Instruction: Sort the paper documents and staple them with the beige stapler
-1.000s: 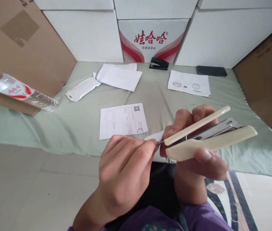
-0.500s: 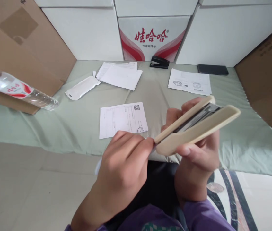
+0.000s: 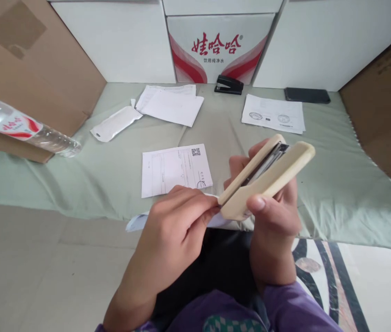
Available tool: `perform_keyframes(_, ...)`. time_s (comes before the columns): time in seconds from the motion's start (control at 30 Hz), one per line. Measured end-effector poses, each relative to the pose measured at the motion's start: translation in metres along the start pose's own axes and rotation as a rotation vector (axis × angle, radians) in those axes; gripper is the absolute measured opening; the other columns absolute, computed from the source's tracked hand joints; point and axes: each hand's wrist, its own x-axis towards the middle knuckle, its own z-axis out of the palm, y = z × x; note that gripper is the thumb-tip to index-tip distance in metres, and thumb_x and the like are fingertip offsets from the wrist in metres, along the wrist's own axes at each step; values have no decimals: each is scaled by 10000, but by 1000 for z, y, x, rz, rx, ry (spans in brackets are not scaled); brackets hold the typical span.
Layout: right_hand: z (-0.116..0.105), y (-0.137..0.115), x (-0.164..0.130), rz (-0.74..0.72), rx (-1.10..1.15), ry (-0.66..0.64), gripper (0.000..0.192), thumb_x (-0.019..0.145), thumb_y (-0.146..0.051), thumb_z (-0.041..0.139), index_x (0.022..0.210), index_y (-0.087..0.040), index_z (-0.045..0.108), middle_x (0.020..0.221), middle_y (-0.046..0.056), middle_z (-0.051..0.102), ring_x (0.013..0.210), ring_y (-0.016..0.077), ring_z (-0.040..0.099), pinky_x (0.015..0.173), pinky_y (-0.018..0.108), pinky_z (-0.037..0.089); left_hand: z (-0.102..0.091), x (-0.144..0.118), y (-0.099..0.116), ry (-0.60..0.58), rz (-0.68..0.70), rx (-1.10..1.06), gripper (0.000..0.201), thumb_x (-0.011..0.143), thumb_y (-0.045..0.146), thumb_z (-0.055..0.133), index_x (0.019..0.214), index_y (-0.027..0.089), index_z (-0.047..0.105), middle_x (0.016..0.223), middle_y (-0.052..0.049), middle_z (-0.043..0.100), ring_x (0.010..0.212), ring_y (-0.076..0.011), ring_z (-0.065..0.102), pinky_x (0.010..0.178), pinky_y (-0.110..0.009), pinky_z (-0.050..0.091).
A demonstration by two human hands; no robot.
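A cream stapler [image 3: 267, 182] is gripped in my right hand [image 3: 278, 212], with the thumb on its near side and the other fingers behind it. Its two arms are spread apart at the upper right, showing the metal staple channel between them. My left hand [image 3: 177, 230] is closed, its thumb and forefinger pinching at the stapler's lower left end; the fingertips partly hide that spot. Below the left hand, a pale sheet of paper [image 3: 137, 223] pokes out over the edge of the cloth-covered surface, mostly hidden by the hand.
A printed sheet [image 3: 174, 170] lies on the green cloth [image 3: 223, 133]. Farther back are white papers [image 3: 172, 107], a white packet [image 3: 115, 123], a black stapler [image 3: 229, 85], stamped papers [image 3: 273, 114] and a black phone [image 3: 307, 95]. A water bottle [image 3: 22, 124] leans at left; boxes [image 3: 136, 46] wall the back.
The cream stapler and my right hand have shifted left and slightly down, and the stapler is tilted more steeply. More of the pale paper shows under my left hand.
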Motion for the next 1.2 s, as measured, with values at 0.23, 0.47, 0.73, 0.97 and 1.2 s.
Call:
perform_keyframes(0.23,-1,3,-3,3,209,-80,439,757,-256,709,1134,-276,484,725,-60,480,446,84,402,337,233,288,-3,5,-1,-138,0,-112,164,951,119,591,868,211,699,786,9,718,725,-112,666,683,-227,526)
perform_keyframes(0.47,-8,-8,-3,186,218,-123,421,703,-372,769,993,-279,479,659,-79,419,430,77,352,338,223,305,-4,10,-1,-228,46,-174,202,970,148,568,823,213,691,791,-5,724,709,-119,671,668,-227,533)
perform_keyframes(0.73,-5,-10,-4,203,195,-149,398,672,-389,790,940,-302,509,644,-68,415,458,103,369,372,250,336,-6,10,1,-194,-100,-80,160,942,165,595,874,240,719,791,16,740,688,-130,675,620,-229,529)
perform_keyframes(0.97,-3,-3,-6,-137,112,138,462,682,-496,773,1026,-303,534,660,-43,400,470,124,321,341,267,297,-12,14,5,-65,-145,51,154,943,241,607,841,245,721,760,31,738,623,-119,655,570,-229,499)
perform_keyframes(1.2,6,2,-2,-415,-16,298,379,693,-300,718,1059,-280,622,742,-7,439,589,166,400,379,290,335,-10,14,10,-27,-152,77,140,935,242,622,824,244,708,708,39,720,599,-117,644,564,-228,502)
